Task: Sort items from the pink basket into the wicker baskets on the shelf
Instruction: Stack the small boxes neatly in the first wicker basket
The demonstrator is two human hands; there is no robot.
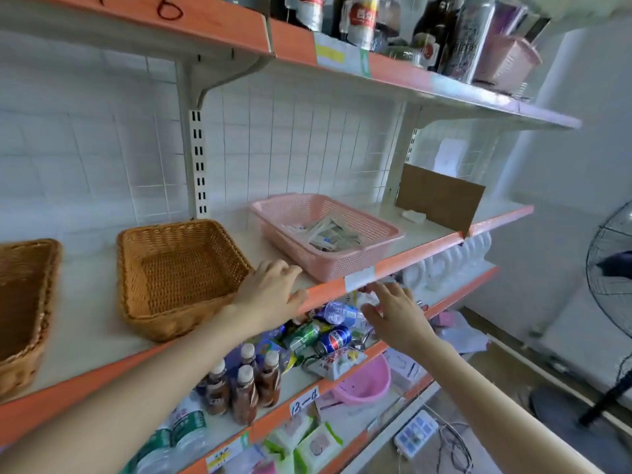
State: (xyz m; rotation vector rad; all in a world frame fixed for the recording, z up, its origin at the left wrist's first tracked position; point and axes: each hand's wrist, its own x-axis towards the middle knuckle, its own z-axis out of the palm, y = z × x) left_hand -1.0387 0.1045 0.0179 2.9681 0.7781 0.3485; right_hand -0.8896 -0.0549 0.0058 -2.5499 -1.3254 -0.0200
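Note:
A pink plastic basket (345, 265) stands on the middle shelf, right of centre, holding several small paper-wrapped packets (333, 234). Left of it sits an empty wicker basket (136, 268), and a second wicker basket (24, 302) is cut off at the left edge. My left hand (270, 292) rests on the shelf's orange front edge between the wicker basket and the pink basket, fingers apart, holding nothing. My right hand (393, 313) hovers just below that shelf edge, under the pink basket's front corner, fingers spread and empty.
A cardboard sheet (441, 200) leans at the shelf's right end. The shelf above carries bottles, cans and another pink basket (509, 63). The lower shelf holds drink bottles (242, 388), cans (333, 338) and a pink bowl (366, 384). A standing fan (612, 278) is at right.

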